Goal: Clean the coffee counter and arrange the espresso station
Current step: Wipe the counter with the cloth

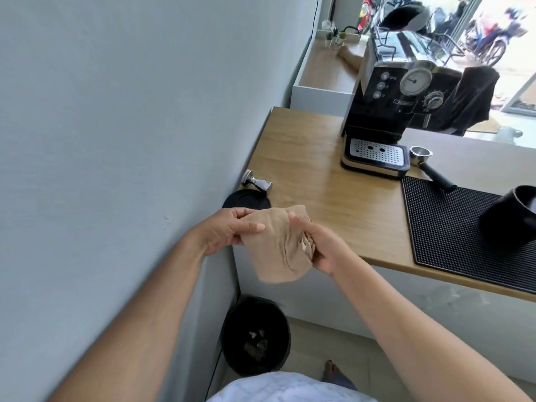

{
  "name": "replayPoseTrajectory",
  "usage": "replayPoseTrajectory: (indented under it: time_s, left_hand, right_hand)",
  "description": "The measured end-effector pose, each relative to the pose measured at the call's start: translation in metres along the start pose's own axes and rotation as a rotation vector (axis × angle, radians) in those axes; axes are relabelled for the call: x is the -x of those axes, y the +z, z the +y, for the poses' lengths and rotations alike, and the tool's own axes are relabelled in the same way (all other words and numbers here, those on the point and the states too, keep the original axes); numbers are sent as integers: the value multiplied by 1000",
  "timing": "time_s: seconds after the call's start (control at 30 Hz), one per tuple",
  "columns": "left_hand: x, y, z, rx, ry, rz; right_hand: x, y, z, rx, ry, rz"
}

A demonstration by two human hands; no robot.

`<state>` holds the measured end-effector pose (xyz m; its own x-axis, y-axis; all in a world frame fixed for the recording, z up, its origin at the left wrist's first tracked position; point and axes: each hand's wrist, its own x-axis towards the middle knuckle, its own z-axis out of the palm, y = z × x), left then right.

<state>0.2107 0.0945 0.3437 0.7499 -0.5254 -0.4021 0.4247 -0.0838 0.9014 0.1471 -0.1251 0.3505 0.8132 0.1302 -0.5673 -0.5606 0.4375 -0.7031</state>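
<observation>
In front of the near left corner of the wooden counter point(319, 181), a beige cloth point(278, 245) is held clear of the wood between both hands. Its left edge is pinched between the thumb and curled fingers of the left hand point(229, 230). Its bunched right side is gripped by the curled fingers of the right hand point(322, 248), the forefinger laid along the fabric. An espresso machine point(397, 111) is set at the back of the counter, with a portafilter point(429, 166) laid just beside its drip tray, the handle reaching a black bar mat point(452, 227). A tamper point(256, 181) is lying on its side by the wall.
</observation>
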Motion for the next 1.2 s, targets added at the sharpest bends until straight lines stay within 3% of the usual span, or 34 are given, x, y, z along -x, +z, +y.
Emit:
replayPoseTrajectory:
  time_s: [0.23,0.33,0.43,0.5,0.6,0.73,0.97,1.2]
  left_hand:
    - [-21,9,13,393,97,16]
    - [-29,17,20,419,101,30]
    - [-44,25,33,379,125,200]
    - [-59,29,43,247,177,371]
    - [-88,33,59,-149,340,630]
    - [-119,36,81,-518,379,806]
    - [-202,2,117,-853,239,896]
    - [-283,-32,129,-1127,75,851]
  right_hand:
    - [-8,-1,-28,113,-195,315]
    - [-15,-3,-39,190,-283,418]
    - [-29,-7,-54,234,-378,462]
    - [-43,-7,-65,303,-396,507]
    - [-73,-8,-80,429,-522,580]
    - [-111,-12,-93,575,-619,641]
    - [-197,-14,-131,632,-466,619]
    - [-262,-21,-164,839,-396,601]
